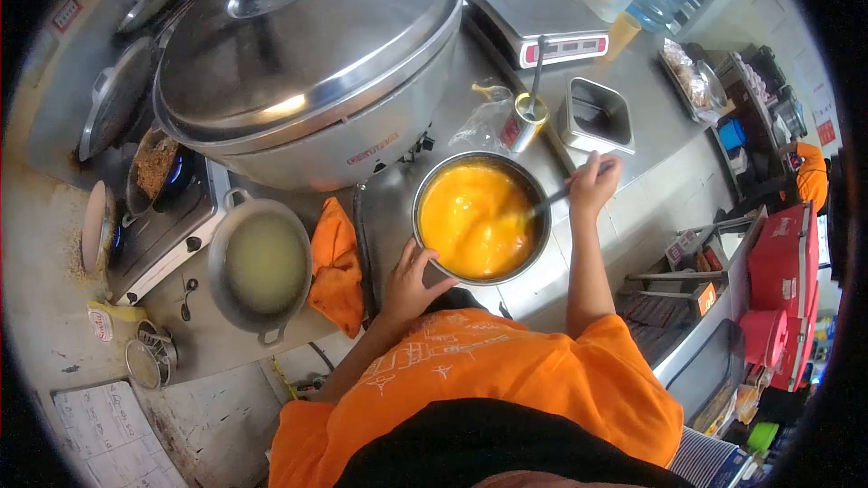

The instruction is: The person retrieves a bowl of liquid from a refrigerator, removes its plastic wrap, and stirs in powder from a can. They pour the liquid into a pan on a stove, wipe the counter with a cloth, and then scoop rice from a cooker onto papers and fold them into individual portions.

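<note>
no readable text, only blurred red lettering [372, 149]

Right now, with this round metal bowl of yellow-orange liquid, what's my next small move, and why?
Perhaps stir slowly: your right hand grips the dark-handled utensil dipped in streaky yellow-orange liquid, and your left hand touches the round metal bowl.

Commercial-looking kitchen, gas stove [174, 251] with lit burners, large lidded cooker [312, 63], digital scale [533, 14], steel counter [649, 83]

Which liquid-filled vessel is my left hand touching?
The bowl of orange liquid: your left hand rests against its side. The grey pot of pale liquid has neither hand on it.
</note>
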Demonstrator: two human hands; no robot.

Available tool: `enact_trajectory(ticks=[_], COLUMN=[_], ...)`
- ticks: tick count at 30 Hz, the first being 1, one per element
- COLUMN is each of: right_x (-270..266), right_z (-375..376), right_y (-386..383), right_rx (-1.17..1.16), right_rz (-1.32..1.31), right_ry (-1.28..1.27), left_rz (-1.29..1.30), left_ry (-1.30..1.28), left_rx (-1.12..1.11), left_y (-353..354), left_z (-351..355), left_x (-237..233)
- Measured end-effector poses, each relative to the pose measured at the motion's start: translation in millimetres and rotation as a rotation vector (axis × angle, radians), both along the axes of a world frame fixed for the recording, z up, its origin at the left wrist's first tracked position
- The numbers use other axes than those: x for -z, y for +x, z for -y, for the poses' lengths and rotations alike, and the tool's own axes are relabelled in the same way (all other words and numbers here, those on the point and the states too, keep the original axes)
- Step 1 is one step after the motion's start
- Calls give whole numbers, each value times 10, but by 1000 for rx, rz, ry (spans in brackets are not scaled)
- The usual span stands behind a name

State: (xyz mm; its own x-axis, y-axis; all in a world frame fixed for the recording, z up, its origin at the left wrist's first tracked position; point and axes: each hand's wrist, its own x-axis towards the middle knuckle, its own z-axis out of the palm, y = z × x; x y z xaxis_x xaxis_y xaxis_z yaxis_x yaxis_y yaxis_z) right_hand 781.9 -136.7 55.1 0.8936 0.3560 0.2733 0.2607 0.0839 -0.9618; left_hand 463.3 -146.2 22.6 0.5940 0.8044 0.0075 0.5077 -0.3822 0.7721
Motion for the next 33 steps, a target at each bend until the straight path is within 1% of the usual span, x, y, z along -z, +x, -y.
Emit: enact_trajectory(ticks=[1, 2, 3, 4, 5, 6, 8, 9, 10, 12, 13, 14, 15, 16, 17, 18, 19, 20, 21, 22, 23, 24, 25, 26, 27, 28, 29, 30, 31, 32, 33], right_x=[70, 276, 469, 225, 181, 89, -147, -120, -54, 79, 76, -12, -144, -246, -281, -218, -79, 48, 157, 231, 302, 409, 617, 596, 565, 551, 625, 714, 662, 518, 415], right_z=[6, -48, 22, 50, 59, 53, 52, 66, 101, 222, 281, 346, 440, 520, 561, 595, 632, 655, 658, 665, 671, 672, 661, 667, 652, 623, 605, 574, 557, 550, 544], right_y=[-1, 20, 12, -240, -248, -215, -112, -71, -105, -247, -302, -370, -440, -490, -508, -479, -409, -357, -332, -324, -327, -322, -282, -274, -274, -275, -166, -77, -110, -161, -211], right_rx=[78, 14, -125, -269, -295, -297, -42, -29, -25, -171, -239, -244, -419, -591, -606, -607, -559, -513, -420, -434, -365, -299, -251, -285, -316, -354, -403, -462, -472, -489, -533], right_rz=[55, 415, 320, 227, 299, 297, 118, -4, -4, 351, 566, 569, 457, 341, 277, 280, 208, 137, -2, 5, 71, 137, 301, 308, 265, 224, 188, 154, 199, 245, 161], right_ry=[-77, -228, -272, -314, -322, -322, -188, -120, -120, -370, -379, -377, -392, -405, -370, -367, -351, -335, -351, -347, -425, -502, -491, -484, -548, -610, -625, -641, -637, -637, -642], left_rz=[11, 27, 32, 49, 60, 57, 45, 43, 95, 154, 173, 190, 189, 236, 285, 287, 289, 292, 297, 356, 416, 424, 389, 353, 371, 342, 313, 348, 330, 413, 364], left_ry=[19, 42, 47, 45, 39, 39, -19, -21, -21, -15, -20, -28, -29, -175, -317, -313, -290, -266, -262, -361, -458, -451, -475, -498, -574, -548, -530, -618, -689, -704, -669], left_rx=[-11, -21, -15, -1, 14, 12, 46, 48, 46, 42, 6, -31, -33, -147, -260, -260, -241, -224, -232, -223, -217, -240, -181, -128, -143, -106, -108, -125, -166, -177, -164], left_y=[4, 21, 29, 28, 17, 17, 17, 13, 17, 41, 42, 39, 36, 45, 56, 59, 57, 68, 75, 89, 96, 101, 100, 100, 96, 73, 70, 56, 41, 38, 34], left_z=[10, 3, -13, -26, -28, -36, -24, -14, -10, -41, -77, -110, -153, -218, -298, -409, -535, -617, -655, -677, -699, -717, -717, -694, -632, -604, -601, -530, -468, -424, -429], left_x=[-6, -11, 3, 34, 38, 30, -44, -69, -93, -105, -93, -79, -74, -73, -67, 28, 205, 287, 367, 397, 415, 437, 458, 362, 264, 248, 509, 406, 184, 205, 360])
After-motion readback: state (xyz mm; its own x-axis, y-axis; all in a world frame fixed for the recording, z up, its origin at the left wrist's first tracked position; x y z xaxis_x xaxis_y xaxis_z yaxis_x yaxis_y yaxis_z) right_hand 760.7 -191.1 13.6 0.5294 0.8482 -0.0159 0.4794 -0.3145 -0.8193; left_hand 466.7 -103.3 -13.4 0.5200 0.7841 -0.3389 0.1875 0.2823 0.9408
